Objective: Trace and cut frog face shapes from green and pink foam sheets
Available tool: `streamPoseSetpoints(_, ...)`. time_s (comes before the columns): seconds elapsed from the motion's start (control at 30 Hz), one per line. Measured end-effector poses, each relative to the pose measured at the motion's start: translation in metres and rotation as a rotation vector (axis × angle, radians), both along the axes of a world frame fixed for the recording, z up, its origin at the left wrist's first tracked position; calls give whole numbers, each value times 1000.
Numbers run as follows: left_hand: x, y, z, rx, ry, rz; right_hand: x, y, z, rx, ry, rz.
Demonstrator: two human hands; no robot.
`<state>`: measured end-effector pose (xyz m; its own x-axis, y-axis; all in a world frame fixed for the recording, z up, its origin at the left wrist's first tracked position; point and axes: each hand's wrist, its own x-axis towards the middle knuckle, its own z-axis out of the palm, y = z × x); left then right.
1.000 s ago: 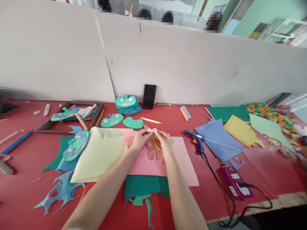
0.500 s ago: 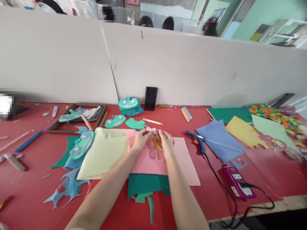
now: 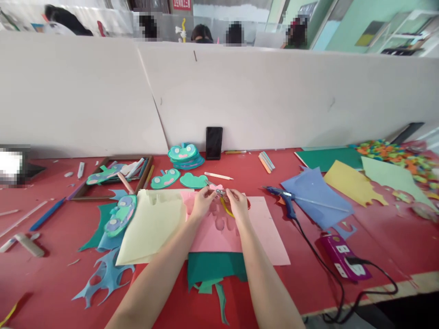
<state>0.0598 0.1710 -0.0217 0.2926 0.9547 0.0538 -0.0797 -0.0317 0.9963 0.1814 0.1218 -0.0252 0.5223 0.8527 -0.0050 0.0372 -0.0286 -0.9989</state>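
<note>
My left hand [image 3: 202, 202] pinches a small pink foam piece [image 3: 216, 187] over a large pink foam sheet [image 3: 264, 230] with shapes cut out of it. My right hand [image 3: 236, 203] is closed on yellow-handled scissors [image 3: 224, 204], whose blades meet the small piece between the two hands. A pale yellow sheet [image 3: 151, 226] lies just left of my left hand, and a dark green sheet [image 3: 214, 269] lies under my forearms.
Finished green frog faces [image 3: 183, 154] and a black phone [image 3: 213, 142] stand by the white partition. A blue glue gun [image 3: 283, 198] with a cord runs to a purple power strip [image 3: 345, 262] at right. Coloured sheets lie far right, a wooden frame [image 3: 113, 176] far left.
The view has tilted slightly, so the table sits lower in frame. Both hands stay together on the small pink piece and scissors, shifted only slightly.
</note>
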Motion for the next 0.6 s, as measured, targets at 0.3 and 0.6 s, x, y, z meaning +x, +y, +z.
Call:
streamPoseSetpoints(0.3, 3, -1, 3, -9, -42, -2, -3, -7, 9, -49, -287, 50)
streamPoseSetpoints(0.6, 0, -4, 7, -26, -16, -2, 0, -17, 9, -78, -618, -89)
